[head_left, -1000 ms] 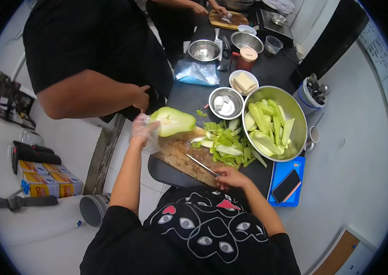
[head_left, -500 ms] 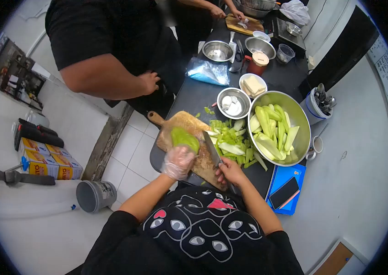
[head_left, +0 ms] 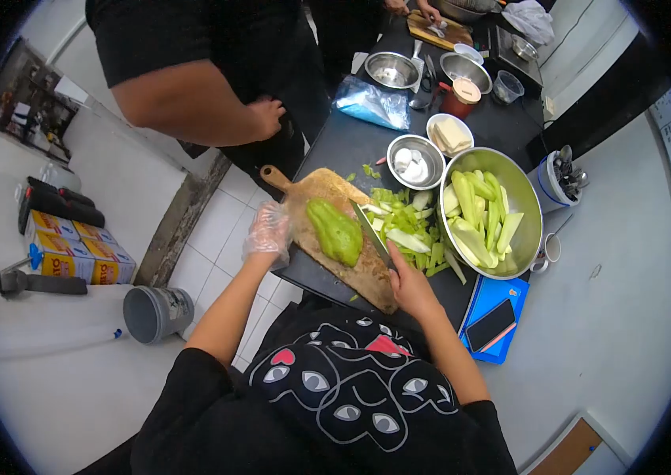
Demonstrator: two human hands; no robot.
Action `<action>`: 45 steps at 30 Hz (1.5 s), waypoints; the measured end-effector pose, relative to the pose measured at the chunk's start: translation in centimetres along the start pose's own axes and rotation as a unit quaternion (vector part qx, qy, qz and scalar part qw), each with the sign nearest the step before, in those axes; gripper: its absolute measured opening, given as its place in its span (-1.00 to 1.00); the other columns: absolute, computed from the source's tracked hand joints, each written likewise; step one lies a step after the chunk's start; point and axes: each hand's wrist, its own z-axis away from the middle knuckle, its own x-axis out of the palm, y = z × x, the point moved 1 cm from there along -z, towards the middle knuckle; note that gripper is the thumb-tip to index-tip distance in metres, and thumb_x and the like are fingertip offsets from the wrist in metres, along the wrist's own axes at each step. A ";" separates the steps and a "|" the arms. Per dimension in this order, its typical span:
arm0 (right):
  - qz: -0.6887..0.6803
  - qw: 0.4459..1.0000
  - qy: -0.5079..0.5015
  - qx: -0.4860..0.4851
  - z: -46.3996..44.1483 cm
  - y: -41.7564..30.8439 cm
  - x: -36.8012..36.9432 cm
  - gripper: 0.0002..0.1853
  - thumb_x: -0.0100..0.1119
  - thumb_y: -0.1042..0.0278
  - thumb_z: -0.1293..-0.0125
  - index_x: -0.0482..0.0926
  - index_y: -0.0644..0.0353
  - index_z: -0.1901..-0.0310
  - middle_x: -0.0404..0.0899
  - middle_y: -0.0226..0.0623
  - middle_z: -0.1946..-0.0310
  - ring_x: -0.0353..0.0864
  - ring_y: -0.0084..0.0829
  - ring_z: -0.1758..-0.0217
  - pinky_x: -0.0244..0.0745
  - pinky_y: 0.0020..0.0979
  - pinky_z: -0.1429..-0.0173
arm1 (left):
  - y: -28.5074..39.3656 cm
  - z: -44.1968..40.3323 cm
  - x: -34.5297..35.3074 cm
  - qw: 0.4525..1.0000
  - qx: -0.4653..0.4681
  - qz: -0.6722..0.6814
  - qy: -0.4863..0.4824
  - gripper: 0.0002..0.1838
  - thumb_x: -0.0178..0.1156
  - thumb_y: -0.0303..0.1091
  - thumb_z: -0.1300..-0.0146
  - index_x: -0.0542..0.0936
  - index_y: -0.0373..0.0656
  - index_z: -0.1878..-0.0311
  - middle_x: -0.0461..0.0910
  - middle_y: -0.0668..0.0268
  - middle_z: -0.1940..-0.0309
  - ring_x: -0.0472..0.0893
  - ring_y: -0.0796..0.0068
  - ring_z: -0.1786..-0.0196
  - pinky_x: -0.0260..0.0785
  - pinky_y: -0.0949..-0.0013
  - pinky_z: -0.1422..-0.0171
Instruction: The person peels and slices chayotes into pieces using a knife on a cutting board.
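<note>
A green chayote-like piece [head_left: 334, 231] lies skin side up on the wooden cutting board [head_left: 326, 184]. Just left of the board is my left hand [head_left: 269, 231], in a clear plastic glove, apart from the piece, its fingers loosely spread and holding nothing. My right hand [head_left: 410, 281] grips a knife [head_left: 372, 231], whose blade slants over the board's right part. Green peelings [head_left: 414, 226] are heaped beside the blade. To their right stands a large metal bowl [head_left: 537, 214] full of pale green wedges [head_left: 474, 214].
Behind the peelings are a small metal bowl [head_left: 393, 162] and a white bowl [head_left: 452, 134]. A phone [head_left: 491, 324] rests on a blue case [head_left: 509, 305]. One person [head_left: 193, 103] stands at the table's left; another person's hands [head_left: 430, 12] work at a far board [head_left: 452, 33].
The green piece has gone from my left hand onto the board, cut side down. My left hand has let go and drawn back left. The knife has swung up over the board.
</note>
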 end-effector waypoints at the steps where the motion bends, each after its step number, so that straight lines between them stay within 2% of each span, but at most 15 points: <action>1: 0.012 1.000 0.011 -0.016 -0.2 0.1 0.4 -0.47 -0.08 0.41 -0.27 0.19 0.05 -0.31 0.52 0.27 0.28 0.52 0.17 0.16 0.39 -0.04 0.03 | -1.0 -0.6 0.4 1.000 0.021 -0.009 -0.015 -0.63 0.15 -0.22 -0.14 0.44 -0.20 0.03 0.52 0.06 0.17 0.54 0.04 0.10 0.39 0.17 -0.01; 3: 0.030 0.999 0.022 -0.027 -0.3 0.0 0.8 -0.49 -0.08 0.38 -0.29 0.20 0.05 -0.30 0.52 0.28 0.29 0.52 0.18 0.18 0.39 -0.02 0.05 | -1.3 -1.6 1.0 0.983 0.072 -0.123 -0.116 -0.67 0.09 -0.21 -0.20 0.46 -0.18 0.03 0.52 0.08 0.13 0.54 0.09 0.06 0.39 0.20 -0.05; 5: 0.042 0.999 0.021 -0.015 -0.4 -0.1 1.0 -0.52 -0.07 0.35 -0.29 0.23 0.06 -0.27 0.52 0.28 0.29 0.52 0.18 0.18 0.39 -0.02 0.06 | 1.0 -1.9 1.3 0.894 0.128 -0.326 -0.280 -0.73 0.02 -0.21 -0.24 0.51 -0.14 0.09 0.53 0.08 0.13 0.54 0.11 0.05 0.38 0.20 -0.05; 8: 0.037 0.999 0.020 -0.011 -0.5 1.2 1.9 -0.57 -0.05 0.31 -0.30 0.28 0.06 -0.22 0.52 0.27 0.28 0.52 0.20 0.19 0.40 0.01 0.08 | 2.4 -0.4 2.3 0.944 0.071 -0.207 -0.249 -0.73 -0.04 -0.19 -0.24 0.56 -0.11 0.20 0.55 0.08 0.16 0.54 0.14 0.06 0.37 0.19 -0.06; 9: 0.029 0.999 0.021 -0.008 -0.5 1.1 2.1 -0.58 -0.05 0.30 -0.31 0.29 0.07 -0.20 0.52 0.27 0.29 0.52 0.20 0.19 0.40 0.02 0.09 | 2.6 -0.3 2.2 0.935 0.098 -0.188 -0.284 -0.72 -0.06 -0.18 -0.23 0.55 -0.12 0.20 0.57 0.08 0.19 0.53 0.15 0.02 0.35 0.18 -0.10; 12: 0.020 1.000 0.022 0.003 -0.4 1.0 2.5 -0.63 -0.04 0.28 -0.32 0.32 0.11 -0.15 0.53 0.24 0.29 0.52 0.20 0.19 0.40 0.03 0.10 | 4.2 0.0 2.5 0.941 -0.021 -0.130 -0.312 -0.69 -0.07 -0.14 -0.24 0.52 -0.14 0.16 0.60 0.10 0.21 0.52 0.15 0.00 0.34 0.22 -0.13; 14: 0.029 0.999 0.020 0.007 -0.5 0.8 2.7 -0.64 -0.04 0.28 -0.32 0.32 0.14 -0.12 0.54 0.21 0.28 0.52 0.20 0.19 0.40 0.02 0.10 | -2.2 0.0 8.0 0.934 0.032 -0.131 -0.330 -0.64 -0.05 -0.09 -0.22 0.52 -0.14 0.11 0.60 0.11 0.18 0.53 0.16 0.01 0.34 0.24 -0.15; 16: 0.028 0.999 0.020 0.002 -0.7 0.4 2.8 -0.66 -0.04 0.29 -0.32 0.32 0.15 -0.10 0.54 0.19 0.27 0.52 0.19 0.18 0.40 0.02 0.10 | -2.1 0.5 7.7 0.941 0.016 -0.108 -0.319 -0.58 -0.02 -0.05 -0.16 0.51 -0.15 0.07 0.60 0.07 0.16 0.54 0.11 0.01 0.35 0.23 -0.14; 18: 0.032 0.999 0.021 -0.004 -1.0 0.5 3.0 -0.67 -0.04 0.29 -0.32 0.33 0.16 -0.08 0.54 0.17 0.25 0.52 0.19 0.17 0.39 0.02 0.09 | 5.8 1.6 1.1 0.956 -0.068 -0.058 -0.280 -0.50 0.03 -0.02 -0.06 0.49 -0.18 0.03 0.58 -0.02 0.13 0.56 0.02 0.01 0.38 0.19 -0.11; 23: 0.047 0.999 0.014 -0.016 -1.8 1.6 3.8 -0.70 -0.04 0.30 -0.32 0.33 0.17 -0.05 0.53 0.16 0.24 0.51 0.17 0.16 0.38 0.03 0.09 | -3.3 0.7 9.4 0.956 -0.039 -0.092 -0.274 -0.43 0.18 0.05 -0.02 0.44 -0.18 0.01 0.60 0.08 0.11 0.58 0.14 0.01 0.39 0.21 -0.10; 27: 0.046 0.999 0.001 -0.009 -2.2 1.8 3.8 -0.72 -0.04 0.31 -0.31 0.33 0.18 -0.02 0.53 0.17 0.25 0.51 0.17 0.17 0.38 0.05 0.10 | 1.7 1.5 5.5 0.956 -0.154 0.012 -0.249 -0.37 0.35 -0.04 0.09 0.42 -0.19 -0.01 0.59 0.05 0.10 0.58 0.14 0.02 0.41 0.21 -0.08; 35: 0.070 0.996 0.009 -0.046 -2.6 3.5 4.8 -0.77 -0.04 0.32 -0.31 0.31 0.21 0.06 0.52 0.18 0.31 0.50 0.19 0.23 0.37 0.08 0.15 | 5.9 1.3 2.8 0.956 -0.089 -0.051 -0.275 -0.34 0.36 -0.06 0.09 0.42 -0.18 -0.07 0.58 0.07 0.08 0.58 0.11 0.04 0.43 0.22 -0.06; 38: 0.035 0.999 -0.009 -0.031 -2.8 3.4 4.5 -0.78 -0.04 0.33 -0.31 0.30 0.21 0.07 0.52 0.17 0.33 0.50 0.20 0.24 0.38 0.08 0.16 | 3.3 1.3 4.6 0.947 -0.051 -0.080 -0.306 -0.32 0.38 -0.07 0.10 0.42 -0.17 -0.09 0.59 0.06 0.09 0.59 0.12 0.05 0.43 0.23 -0.07; 42: 0.025 0.999 -0.043 -0.008 -2.9 2.2 3.1 -0.78 -0.07 0.31 -0.33 0.29 0.20 0.07 0.52 0.19 0.31 0.50 0.21 0.23 0.37 0.09 0.16 | 2.3 1.5 4.3 0.953 -0.119 0.020 -0.276 -0.26 0.42 -0.13 0.13 0.38 -0.15 -0.16 0.57 0.06 0.06 0.58 0.14 0.01 0.41 0.25 -0.11; 45: 0.029 0.997 -0.071 0.026 -2.8 0.9 2.0 -0.78 -0.09 0.30 -0.35 0.28 0.20 0.06 0.52 0.20 0.31 0.50 0.22 0.22 0.36 0.09 0.16 | 2.4 1.6 3.8 0.966 -0.091 0.056 -0.235 -0.15 0.44 -0.18 0.14 0.29 -0.12 -0.27 0.52 0.04 -0.02 0.54 0.15 -0.06 0.36 0.27 -0.17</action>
